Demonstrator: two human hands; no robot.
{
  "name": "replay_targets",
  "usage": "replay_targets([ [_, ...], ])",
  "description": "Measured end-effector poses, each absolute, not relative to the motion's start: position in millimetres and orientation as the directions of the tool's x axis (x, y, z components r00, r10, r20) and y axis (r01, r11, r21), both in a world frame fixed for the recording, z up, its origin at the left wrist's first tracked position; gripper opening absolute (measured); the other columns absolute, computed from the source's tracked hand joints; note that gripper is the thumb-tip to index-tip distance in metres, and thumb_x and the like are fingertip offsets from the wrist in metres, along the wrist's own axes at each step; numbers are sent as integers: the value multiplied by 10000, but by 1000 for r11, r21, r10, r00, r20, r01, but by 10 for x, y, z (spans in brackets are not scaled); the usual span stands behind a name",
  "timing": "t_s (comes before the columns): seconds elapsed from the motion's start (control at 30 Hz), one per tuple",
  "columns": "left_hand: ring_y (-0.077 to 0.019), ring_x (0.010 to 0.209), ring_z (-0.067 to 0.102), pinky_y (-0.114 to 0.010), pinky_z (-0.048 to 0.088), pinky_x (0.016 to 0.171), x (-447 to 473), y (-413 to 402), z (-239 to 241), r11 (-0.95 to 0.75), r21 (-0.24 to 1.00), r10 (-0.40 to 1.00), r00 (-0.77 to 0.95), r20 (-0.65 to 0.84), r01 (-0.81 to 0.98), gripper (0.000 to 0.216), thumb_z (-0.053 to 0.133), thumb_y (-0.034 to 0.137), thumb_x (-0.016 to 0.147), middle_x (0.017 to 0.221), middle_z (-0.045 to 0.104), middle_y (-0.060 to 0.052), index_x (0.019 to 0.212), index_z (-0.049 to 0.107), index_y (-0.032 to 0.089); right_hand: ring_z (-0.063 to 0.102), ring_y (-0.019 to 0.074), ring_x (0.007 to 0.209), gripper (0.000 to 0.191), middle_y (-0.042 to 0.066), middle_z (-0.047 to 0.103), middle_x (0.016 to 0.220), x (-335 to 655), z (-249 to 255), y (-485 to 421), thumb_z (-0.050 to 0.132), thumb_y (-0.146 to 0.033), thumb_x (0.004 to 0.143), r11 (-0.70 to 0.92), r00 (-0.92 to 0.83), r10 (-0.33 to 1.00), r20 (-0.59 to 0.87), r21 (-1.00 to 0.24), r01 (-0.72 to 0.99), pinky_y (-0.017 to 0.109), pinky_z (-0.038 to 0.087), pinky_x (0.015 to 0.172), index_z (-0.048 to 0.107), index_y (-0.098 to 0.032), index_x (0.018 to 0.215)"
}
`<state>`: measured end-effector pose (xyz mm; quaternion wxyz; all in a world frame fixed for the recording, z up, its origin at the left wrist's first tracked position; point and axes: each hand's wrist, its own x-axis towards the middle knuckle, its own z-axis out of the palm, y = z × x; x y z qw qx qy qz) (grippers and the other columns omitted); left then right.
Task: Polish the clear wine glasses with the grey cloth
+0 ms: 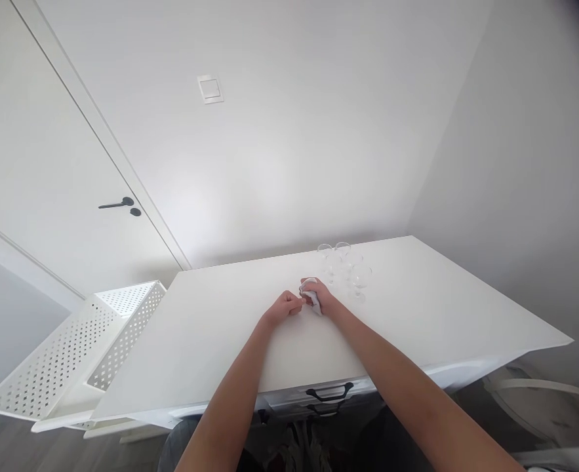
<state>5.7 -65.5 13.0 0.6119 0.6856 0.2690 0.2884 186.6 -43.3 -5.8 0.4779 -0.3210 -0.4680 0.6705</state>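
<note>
Reaching forward from the bottom of the view, 2 bare forearms cross the front edge of a white cabinet top (220, 328), above a dark drawer handle (329, 393). Past the edge, the left hand (287, 303) is loosely curled, its fingertips close against the right; whether it has hold of anything, I cannot tell. The right hand (321, 295) is closed around a white cloth (315, 303) and what looks like a clear glass (309, 282), held just above the cabinet top between the hands. The cloth should be soft and light, easily bunched in the fingers; the glass is probably light too, stiff, thin and slippery where bare, so best cradled around the bowl through the cloth, or pinched at any stem, without twisting hard. Most of that glass is covered by cloth and fingers, and its lower part cannot be made out. Farther on, to the right, stand clear stemmed glasses (361, 275), perhaps 5; their outlines overlap and fade into the white, leaving the count uncertain
</note>
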Motion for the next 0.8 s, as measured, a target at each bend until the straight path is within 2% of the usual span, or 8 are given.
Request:
replay_targets([
  [0.37,-78,555,121,-331,95,594,63,-646,162,-143,986,698,715,37,89,642,610,532,938,555,182,66,547,216,209,322,106,454,319,-51,392,493,1883,-15,-434,685,-310,676,-132,-339,941,-9,-930,-343,264,227,445,381,-243,607],
  [0.8,-73,549,120,-324,96,588,52,-635,153,-129,989,686,727,39,68,657,624,537,931,547,176,68,537,213,209,330,104,454,322,-56,391,500,1900,-28,-439,676,-303,696,-130,-332,943,-10,-931,-341,264,229,462,373,-238,611],
])
